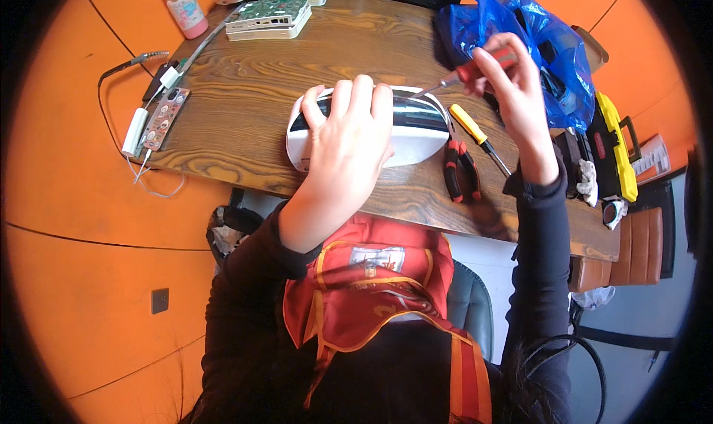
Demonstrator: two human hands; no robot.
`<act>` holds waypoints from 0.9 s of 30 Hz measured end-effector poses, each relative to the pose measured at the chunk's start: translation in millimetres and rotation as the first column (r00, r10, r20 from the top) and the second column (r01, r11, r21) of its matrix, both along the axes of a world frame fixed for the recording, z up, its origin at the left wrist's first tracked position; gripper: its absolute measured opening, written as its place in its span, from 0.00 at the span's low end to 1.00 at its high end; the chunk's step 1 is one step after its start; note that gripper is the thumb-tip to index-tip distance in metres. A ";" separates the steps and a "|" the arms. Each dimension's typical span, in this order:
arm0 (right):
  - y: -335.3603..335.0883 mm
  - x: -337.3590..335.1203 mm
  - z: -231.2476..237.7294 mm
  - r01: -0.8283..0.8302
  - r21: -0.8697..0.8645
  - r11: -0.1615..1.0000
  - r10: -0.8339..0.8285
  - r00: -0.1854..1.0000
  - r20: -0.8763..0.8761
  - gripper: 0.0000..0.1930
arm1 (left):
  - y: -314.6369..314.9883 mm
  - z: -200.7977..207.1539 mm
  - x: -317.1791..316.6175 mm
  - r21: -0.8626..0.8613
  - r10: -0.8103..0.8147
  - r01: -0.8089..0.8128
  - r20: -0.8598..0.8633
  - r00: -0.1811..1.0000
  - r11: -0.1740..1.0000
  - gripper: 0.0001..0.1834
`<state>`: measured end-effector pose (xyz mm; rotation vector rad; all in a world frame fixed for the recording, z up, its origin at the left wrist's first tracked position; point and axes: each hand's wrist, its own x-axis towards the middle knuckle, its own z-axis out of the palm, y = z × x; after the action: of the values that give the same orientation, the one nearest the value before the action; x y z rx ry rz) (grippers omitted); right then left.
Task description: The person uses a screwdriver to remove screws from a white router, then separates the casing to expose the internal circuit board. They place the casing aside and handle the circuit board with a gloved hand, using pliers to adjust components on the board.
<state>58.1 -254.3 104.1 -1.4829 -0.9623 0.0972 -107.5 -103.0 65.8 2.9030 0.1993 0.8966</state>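
A white oval device point(416, 151) with a glossy dark band lies near the front edge of the wooden table. My left hand point(347, 127) is laid over it, with the fingers curled across its top and gripping it. Raised to the right, my right hand point(512, 79) holds a screwdriver point(471, 70) by its red handle. The screwdriver's metal tip meets the dark band near the far right rim of the device. Whether the tip is in a seam is too small to tell. Beside the device lie red-and-black pliers point(462, 171) and a yellow-handled screwdriver point(469, 125).
The wooden table point(371, 34) carries a white box with a green circuit board point(271, 15) at the back left. A pink bottle point(184, 8), a phone point(165, 118) and white cables are at the left. Blue plastic bags point(561, 60) and a black-and-yellow toolbox point(613, 145) stand at the right.
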 end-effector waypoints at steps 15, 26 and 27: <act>30.1 -61.4 49.7 -0.152 0.117 0.981 0.120 0.961 0.250 0.15 | 13.8 -14.5 2.7 0.084 -0.070 0.061 0.105 0.992 0.995 0.35; 69.8 -72.0 61.2 -0.063 -0.132 0.989 0.115 0.893 0.435 0.16 | 15.8 -21.2 6.8 0.089 -0.112 0.095 0.216 0.970 0.992 0.23; 71.6 -72.6 60.5 -0.038 -0.152 0.988 0.108 0.867 0.487 0.16 | 16.2 -22.0 6.8 0.093 -0.117 0.098 0.226 0.967 0.991 0.21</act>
<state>-14.5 -182.8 164.6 -1.6351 -1.4517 -0.1773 -100.6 -86.8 43.9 2.8159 -0.0136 1.2377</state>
